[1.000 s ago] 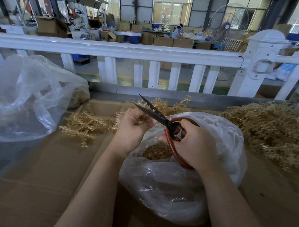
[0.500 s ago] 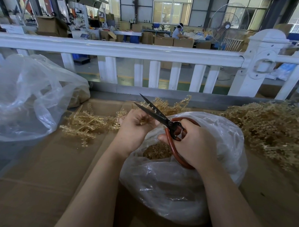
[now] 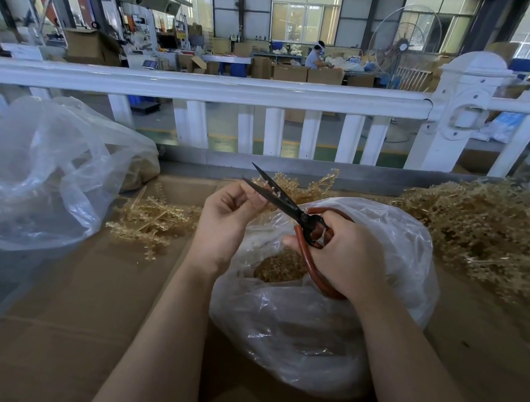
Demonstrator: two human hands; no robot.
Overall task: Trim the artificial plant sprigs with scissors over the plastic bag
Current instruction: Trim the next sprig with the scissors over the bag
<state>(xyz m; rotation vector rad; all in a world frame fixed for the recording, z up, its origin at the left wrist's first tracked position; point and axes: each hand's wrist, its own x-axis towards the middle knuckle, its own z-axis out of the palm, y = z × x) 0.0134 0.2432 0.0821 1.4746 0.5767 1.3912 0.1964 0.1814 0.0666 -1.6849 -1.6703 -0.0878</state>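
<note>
Cardboard table (image 3: 71, 298): scissors (image 3: 291, 206) in right hand (image 3: 343, 259), blades open beside left hand (image 3: 226, 220).

- The scissors (image 3: 290, 208) are seen with dark, matt metal blades and handle loops covered in smooth, reddish-brown rubber or plastic.
- The plastic bag (image 3: 392, 236) beneath the scissors is made of thin, clear film, crinkled and glossy where light is caught.
- A second bag (image 3: 46, 176), left of the scissors, is of the same shiny, wrinkled film.
- The sprigs (image 3: 153, 217) are moulded in pale golden plastic, knobbly and faintly shiny.
- The tabletop (image 3: 71, 298) is covered in matt brown cardboard.
- The railing (image 3: 217, 87) behind the scissors is finished in smooth, glossy white.
</note>
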